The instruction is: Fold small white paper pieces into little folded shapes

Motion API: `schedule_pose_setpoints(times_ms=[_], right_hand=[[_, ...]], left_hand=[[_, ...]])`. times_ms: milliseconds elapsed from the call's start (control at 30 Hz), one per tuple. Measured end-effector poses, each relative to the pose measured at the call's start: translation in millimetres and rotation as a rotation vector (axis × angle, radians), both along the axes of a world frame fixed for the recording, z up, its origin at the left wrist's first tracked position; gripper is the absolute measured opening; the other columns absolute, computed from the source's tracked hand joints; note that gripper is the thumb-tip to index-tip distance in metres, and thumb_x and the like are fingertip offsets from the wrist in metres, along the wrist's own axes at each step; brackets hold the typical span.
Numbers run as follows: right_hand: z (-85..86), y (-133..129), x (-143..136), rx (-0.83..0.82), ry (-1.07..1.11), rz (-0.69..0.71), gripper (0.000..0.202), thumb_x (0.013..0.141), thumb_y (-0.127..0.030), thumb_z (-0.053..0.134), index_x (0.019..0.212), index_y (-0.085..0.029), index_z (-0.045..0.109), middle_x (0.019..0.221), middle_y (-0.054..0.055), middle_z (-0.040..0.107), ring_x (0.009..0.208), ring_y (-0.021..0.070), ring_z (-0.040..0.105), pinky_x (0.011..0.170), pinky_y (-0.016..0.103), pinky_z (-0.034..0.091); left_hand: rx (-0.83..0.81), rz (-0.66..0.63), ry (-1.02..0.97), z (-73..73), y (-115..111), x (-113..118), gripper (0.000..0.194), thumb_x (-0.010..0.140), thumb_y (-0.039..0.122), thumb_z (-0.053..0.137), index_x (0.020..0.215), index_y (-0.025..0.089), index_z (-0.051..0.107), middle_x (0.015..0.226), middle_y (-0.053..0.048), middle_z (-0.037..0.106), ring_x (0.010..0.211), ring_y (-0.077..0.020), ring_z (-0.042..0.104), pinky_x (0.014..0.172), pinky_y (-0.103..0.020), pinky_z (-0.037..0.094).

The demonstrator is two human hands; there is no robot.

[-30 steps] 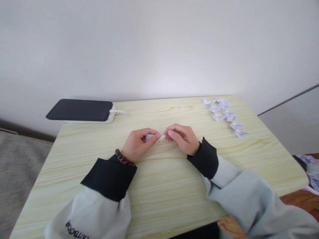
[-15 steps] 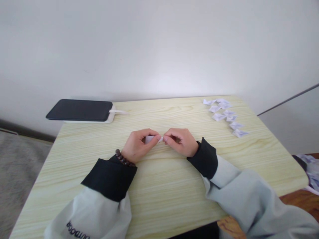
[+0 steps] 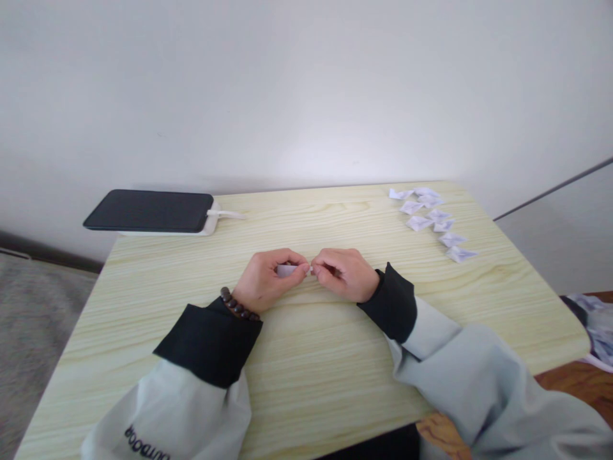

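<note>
A small folded piece of white paper (image 3: 286, 271) is pinched between the thumb and fingers of my left hand (image 3: 268, 276), low over the middle of the table. Most of the paper is covered by the fingers. My right hand (image 3: 345, 273) is closed in a pinch at the paper's right end, its fingertips almost meeting those of my left hand. Only a tiny white tip shows between the two hands. A dark beaded bracelet (image 3: 238, 306) circles my left wrist.
Several folded white paper shapes (image 3: 419, 223) lie grouped at the table's back right. On the back left, a dark phone (image 3: 151, 211) rests on a white block with a white cable (image 3: 230, 215). The pale wood-grain table (image 3: 306, 364) meets a white wall (image 3: 306, 96).
Both hands stay nearly in place, with the right fingers curled slightly tighter around the paper's end. The whole view has shifted a little.
</note>
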State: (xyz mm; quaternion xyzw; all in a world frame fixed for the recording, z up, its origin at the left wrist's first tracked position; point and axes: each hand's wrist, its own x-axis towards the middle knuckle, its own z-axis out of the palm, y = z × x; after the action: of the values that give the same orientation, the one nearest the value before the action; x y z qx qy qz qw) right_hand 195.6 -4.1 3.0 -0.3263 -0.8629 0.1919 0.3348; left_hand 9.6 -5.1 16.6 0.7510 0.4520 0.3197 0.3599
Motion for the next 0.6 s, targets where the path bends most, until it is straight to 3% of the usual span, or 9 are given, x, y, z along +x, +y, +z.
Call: schedule_pose_setpoints(times_ms=[167, 367, 600], right_hand=[[5.3, -0.6, 2.2, -0.092, 0.029, 0.053, 0.018, 0.083, -0.015, 0.040, 0.075, -0.017, 0.056, 0.064, 0.000, 0.058, 0.058, 0.0097, 0.051, 0.057, 0.020, 0.039], [3.3, -0.5, 1.7, -0.090, -0.020, 0.021, 0.012, 0.081, -0.018, 0.046, 0.071, -0.017, 0.054, 0.061, -0.002, 0.053, 0.051, 0.0078, 0.042, 0.052, 0.020, 0.034], [4.2, 0.3, 3.0, -0.113, 0.007, 0.066, 0.013, 0.082, -0.017, 0.043, 0.076, -0.017, 0.055, 0.065, 0.000, 0.056, 0.056, 0.0091, 0.048, 0.056, 0.020, 0.037]], left_hand=[[-0.020, 0.006, -0.010, 2.0, -0.2, 0.8, 0.022, 0.075, 0.033, 0.058, 0.069, 0.015, 0.068, 0.064, -0.001, 0.068, 0.056, -0.0114, 0.057, 0.053, -0.020, 0.045], [-0.021, -0.010, -0.010, 1.6, 0.0, 0.6, 0.020, 0.075, 0.032, 0.059, 0.070, 0.015, 0.069, 0.065, -0.001, 0.068, 0.057, -0.0112, 0.057, 0.054, -0.019, 0.044], [-0.022, -0.013, -0.005, 1.6, 0.4, 0.2, 0.021, 0.076, 0.032, 0.059, 0.070, 0.015, 0.069, 0.063, -0.001, 0.067, 0.056, -0.0110, 0.056, 0.052, -0.019, 0.043]])
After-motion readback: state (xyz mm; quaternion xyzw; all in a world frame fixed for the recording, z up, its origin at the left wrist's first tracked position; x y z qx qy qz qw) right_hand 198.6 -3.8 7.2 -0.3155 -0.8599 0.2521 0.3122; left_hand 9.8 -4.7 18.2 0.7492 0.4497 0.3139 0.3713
